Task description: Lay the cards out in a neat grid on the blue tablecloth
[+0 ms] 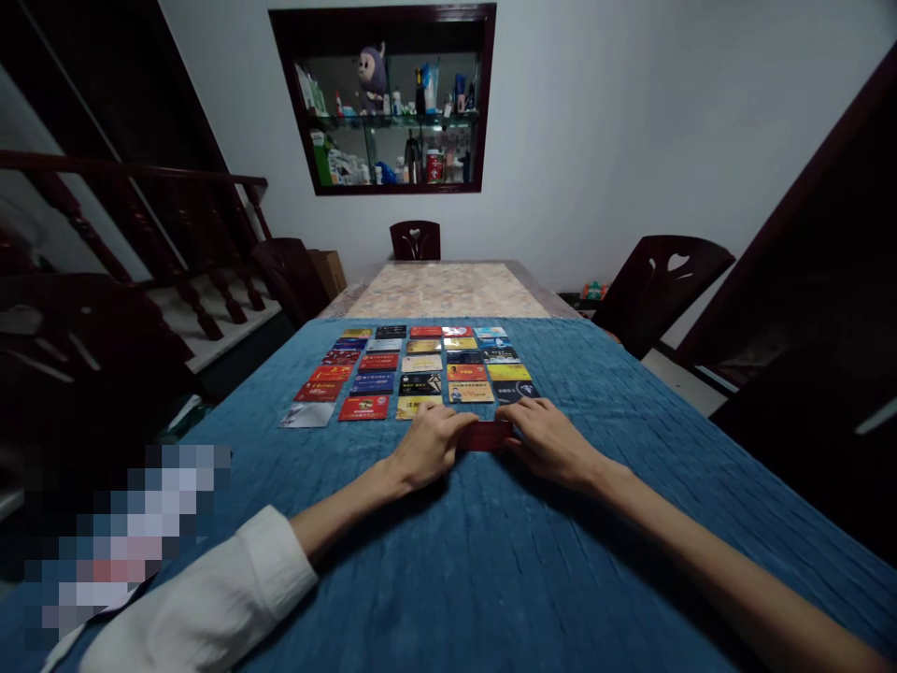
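Note:
A dark red card (485, 436) is held by its two ends between my hands, low over the blue cloth. My left hand (429, 443) pinches the left end, and my right hand (543, 436) grips the right end. Just beyond them lie several colourful cards in neat rows and columns. The nearest row includes a silvery card (306, 415), a red card (363, 408) and a yellow card (410, 408) partly covered by my left hand. A black card (515, 391) and an orange card with a small figure (471, 392) lie just past my fingers.
The blue cloth (392, 579) covers the near part of the table, and a patterned tabletop (441, 290) shows at the far end. Dark wooden chairs (659, 285) stand around it. A pixelated patch hides the lower left. A wall cabinet (489, 103) holds bottles and a plush toy.

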{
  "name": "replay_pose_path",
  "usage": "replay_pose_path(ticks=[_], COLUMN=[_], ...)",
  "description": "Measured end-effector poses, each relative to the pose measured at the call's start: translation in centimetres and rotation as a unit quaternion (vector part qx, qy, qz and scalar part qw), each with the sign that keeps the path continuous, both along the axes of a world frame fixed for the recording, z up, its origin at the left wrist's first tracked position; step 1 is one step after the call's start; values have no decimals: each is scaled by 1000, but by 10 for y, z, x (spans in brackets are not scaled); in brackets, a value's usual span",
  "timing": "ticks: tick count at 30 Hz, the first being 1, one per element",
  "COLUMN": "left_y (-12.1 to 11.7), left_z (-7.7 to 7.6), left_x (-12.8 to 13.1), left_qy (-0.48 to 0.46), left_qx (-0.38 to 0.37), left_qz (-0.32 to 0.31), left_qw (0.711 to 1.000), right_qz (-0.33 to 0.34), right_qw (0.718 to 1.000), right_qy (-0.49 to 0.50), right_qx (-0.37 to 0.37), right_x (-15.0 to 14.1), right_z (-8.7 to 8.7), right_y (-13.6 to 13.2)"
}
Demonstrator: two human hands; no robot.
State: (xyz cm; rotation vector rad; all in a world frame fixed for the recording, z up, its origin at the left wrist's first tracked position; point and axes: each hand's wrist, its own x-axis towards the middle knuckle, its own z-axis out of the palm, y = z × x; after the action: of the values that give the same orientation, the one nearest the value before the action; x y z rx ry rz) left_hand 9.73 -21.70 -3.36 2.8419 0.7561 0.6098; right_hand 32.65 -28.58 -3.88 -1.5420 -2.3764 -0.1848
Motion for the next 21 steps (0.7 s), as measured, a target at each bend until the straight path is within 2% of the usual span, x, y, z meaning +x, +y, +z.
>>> replay_pose_path(ticks=[13,21], left_y=[3,4], left_z=[-4,-4], left_x=[0,-1], left_qy=[-52,-71], left_qx=[-40,-28], left_qz=[11,24], left_qw=[998,997], right_qz=[-2,-11], right_qw=[994,991], right_qy=[-49,-55], right_qx=[94,123], right_x=[-10,-11], right_z=[-4,-7], right_y=[-3,-4])
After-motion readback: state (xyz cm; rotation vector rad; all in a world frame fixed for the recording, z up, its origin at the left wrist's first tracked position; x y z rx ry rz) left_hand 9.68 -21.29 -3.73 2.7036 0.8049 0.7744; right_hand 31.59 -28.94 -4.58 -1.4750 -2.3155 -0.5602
